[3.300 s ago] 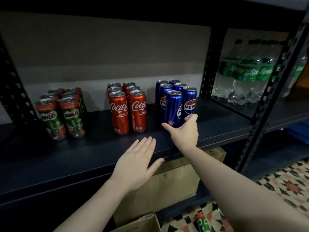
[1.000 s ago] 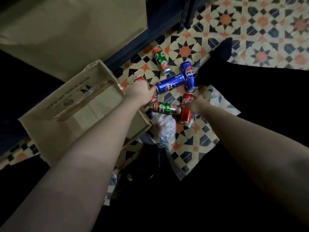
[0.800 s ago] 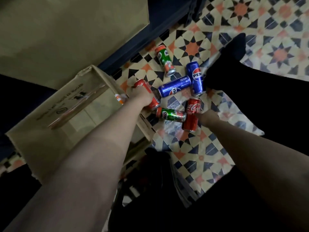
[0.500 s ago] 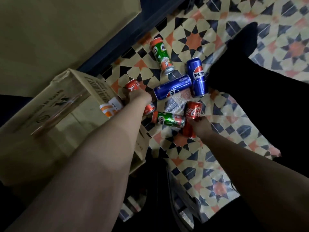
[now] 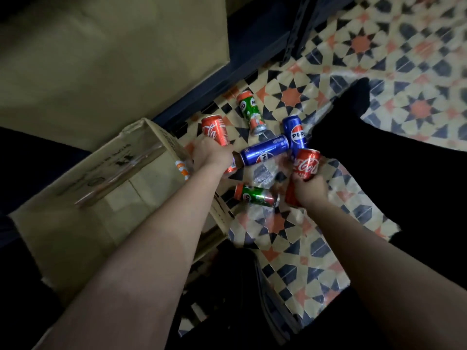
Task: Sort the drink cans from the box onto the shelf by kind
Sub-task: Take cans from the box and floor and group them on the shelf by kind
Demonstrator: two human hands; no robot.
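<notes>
Left grip (image 5: 212,154) curled round a red Coca-Cola can (image 5: 215,130), right grip (image 5: 309,186) clutching another Coca-Cola can (image 5: 305,164) (both lifted), two Pepsi cans (image 5: 264,154) and two Milo cans (image 5: 251,112) on the tiled floor (image 5: 290,248) between 12 and 1 o'clock, cardboard box (image 5: 101,178) at 9 o'clock.

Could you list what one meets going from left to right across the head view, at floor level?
Cardboard box → left hand gripping a Coca-Cola can → Milo can → upright-lying Pepsi can → right hand gripping another Coca-Cola can.

Bare forearms (image 5: 161,238), sleeveless; dark trousers (image 5: 379,157).
</notes>
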